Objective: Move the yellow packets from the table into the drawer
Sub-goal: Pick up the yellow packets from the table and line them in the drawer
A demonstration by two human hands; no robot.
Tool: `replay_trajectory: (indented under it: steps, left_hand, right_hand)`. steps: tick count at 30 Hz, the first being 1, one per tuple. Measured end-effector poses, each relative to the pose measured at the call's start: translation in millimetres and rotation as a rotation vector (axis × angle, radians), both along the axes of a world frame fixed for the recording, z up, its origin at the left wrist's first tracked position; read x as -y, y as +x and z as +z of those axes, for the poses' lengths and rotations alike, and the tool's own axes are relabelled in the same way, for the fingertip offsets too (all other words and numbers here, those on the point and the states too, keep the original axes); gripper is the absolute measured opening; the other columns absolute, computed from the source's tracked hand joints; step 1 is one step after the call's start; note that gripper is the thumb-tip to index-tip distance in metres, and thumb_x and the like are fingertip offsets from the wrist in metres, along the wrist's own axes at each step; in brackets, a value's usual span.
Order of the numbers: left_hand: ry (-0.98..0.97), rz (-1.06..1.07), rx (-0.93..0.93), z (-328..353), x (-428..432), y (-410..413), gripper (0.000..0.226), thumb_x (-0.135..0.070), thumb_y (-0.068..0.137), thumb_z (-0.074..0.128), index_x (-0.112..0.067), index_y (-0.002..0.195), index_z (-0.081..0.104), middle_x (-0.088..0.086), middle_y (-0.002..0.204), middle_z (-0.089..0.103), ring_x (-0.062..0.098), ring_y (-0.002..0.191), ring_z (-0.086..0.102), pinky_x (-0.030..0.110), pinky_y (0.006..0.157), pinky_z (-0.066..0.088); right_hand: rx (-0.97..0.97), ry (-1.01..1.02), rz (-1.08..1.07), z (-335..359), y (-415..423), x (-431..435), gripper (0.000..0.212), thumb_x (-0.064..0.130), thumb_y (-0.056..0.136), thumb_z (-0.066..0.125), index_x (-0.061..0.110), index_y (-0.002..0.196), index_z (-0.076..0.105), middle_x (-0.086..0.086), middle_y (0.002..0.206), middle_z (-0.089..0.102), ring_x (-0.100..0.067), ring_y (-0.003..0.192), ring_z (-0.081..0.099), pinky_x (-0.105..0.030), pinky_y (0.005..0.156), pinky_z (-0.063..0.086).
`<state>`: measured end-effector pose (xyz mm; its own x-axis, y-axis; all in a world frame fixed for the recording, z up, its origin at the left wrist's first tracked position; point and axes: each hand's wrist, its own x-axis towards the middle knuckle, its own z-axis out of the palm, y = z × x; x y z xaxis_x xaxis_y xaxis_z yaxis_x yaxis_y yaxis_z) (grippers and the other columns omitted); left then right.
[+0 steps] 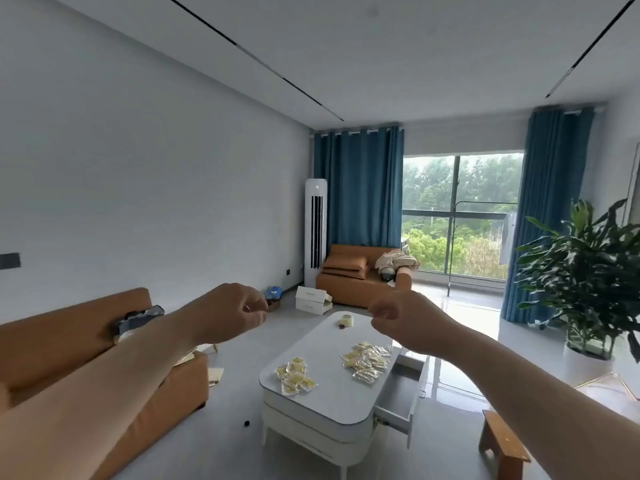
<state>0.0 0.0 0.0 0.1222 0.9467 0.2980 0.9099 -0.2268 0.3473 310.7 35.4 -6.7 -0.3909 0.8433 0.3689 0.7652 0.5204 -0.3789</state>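
Two heaps of yellow packets lie on the white coffee table (322,403): a smaller heap (295,375) near its left edge and a larger heap (366,359) near its right edge. The table's drawer (401,393) stands pulled out on the right side, and it looks empty. My left hand (231,313) and my right hand (401,320) are held up in the air well above and short of the table, both with fingers curled and nothing in them.
A tape roll (346,320) sits at the table's far end. An orange sofa (86,362) runs along the left, a wooden stool (502,445) stands at lower right, a large potted plant (588,282) at right. White boxes (313,301) lie on the floor beyond.
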Motion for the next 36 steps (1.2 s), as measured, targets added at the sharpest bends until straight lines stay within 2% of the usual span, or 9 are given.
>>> replay_trajectory:
  steps: [5, 11, 15, 20, 28, 32, 36]
  left_hand:
    - [-0.109, 0.033, -0.029, -16, -32, -4, 0.014, -0.033, 0.092, 0.058, -0.027, 0.099, 0.068, -0.012, 0.098, 0.066, 0.001, 0.090, 0.060, 0.016, 0.072, 0.043]
    - [-0.100, 0.037, -0.028, -31, -111, -28, 0.012, -0.032, 0.092, 0.058, -0.028, 0.097, 0.068, -0.012, 0.095, 0.066, 0.001, 0.087, 0.059, 0.014, 0.066, 0.039]
    - [-0.117, 0.012, -0.007, -45, -182, -57, 0.007, -0.031, 0.092, 0.059, -0.032, 0.090, 0.065, -0.012, 0.094, 0.067, 0.004, 0.089, 0.061, 0.018, 0.073, 0.043]
    - [-0.127, -0.004, 0.016, -50, -273, -94, 0.013, -0.029, 0.092, 0.060, -0.025, 0.099, 0.069, -0.007, 0.100, 0.068, 0.005, 0.093, 0.061, 0.025, 0.084, 0.048]
    - [-0.178, -0.041, 0.041, -63, -398, -118, 0.022, -0.027, 0.093, 0.059, -0.018, 0.112, 0.068, -0.004, 0.104, 0.066, 0.012, 0.099, 0.061, 0.025, 0.087, 0.045]
    - [-0.208, -0.051, 0.053, -77, -460, -114, 0.023, -0.025, 0.093, 0.059, -0.016, 0.112, 0.068, -0.009, 0.095, 0.062, 0.010, 0.096, 0.061, 0.024, 0.084, 0.044]
    - [-0.220, -0.034, 0.060, -84, -526, -107, 0.021, -0.026, 0.093, 0.059, -0.017, 0.110, 0.068, -0.007, 0.097, 0.063, 0.011, 0.097, 0.061, 0.025, 0.085, 0.044]
  right_hand:
    - [-0.043, -0.023, 0.020, -13, -3, -42, 0.026, 0.024, 0.088, 0.064, 0.019, 0.113, 0.069, 0.010, 0.103, 0.065, -0.009, 0.097, 0.063, -0.023, 0.087, 0.051]
    - [-0.080, -0.064, 0.020, -40, -33, -125, 0.024, 0.026, 0.087, 0.063, 0.022, 0.110, 0.069, 0.010, 0.101, 0.067, -0.006, 0.093, 0.063, -0.022, 0.084, 0.051]
    - [-0.105, -0.064, 0.003, -50, -65, -192, 0.024, 0.024, 0.086, 0.064, 0.021, 0.109, 0.070, 0.011, 0.097, 0.066, -0.007, 0.091, 0.063, -0.019, 0.080, 0.049]
    - [-0.108, -0.106, -0.033, -53, -111, -274, 0.023, 0.026, 0.087, 0.063, 0.022, 0.108, 0.071, 0.011, 0.097, 0.067, -0.007, 0.088, 0.062, -0.019, 0.076, 0.047]
    - [-0.126, -0.202, -0.100, -71, -145, -383, 0.024, 0.028, 0.087, 0.064, 0.023, 0.110, 0.070, 0.008, 0.103, 0.069, -0.011, 0.095, 0.065, -0.028, 0.087, 0.052]
    - [-0.123, -0.220, -0.123, -81, -144, -443, 0.026, 0.028, 0.087, 0.064, 0.023, 0.112, 0.069, 0.006, 0.106, 0.069, -0.012, 0.097, 0.064, -0.028, 0.088, 0.052]
    - [-0.095, -0.221, -0.121, -90, -138, -513, 0.027, 0.027, 0.087, 0.063, 0.021, 0.113, 0.069, 0.005, 0.108, 0.069, -0.015, 0.098, 0.064, -0.031, 0.090, 0.052]
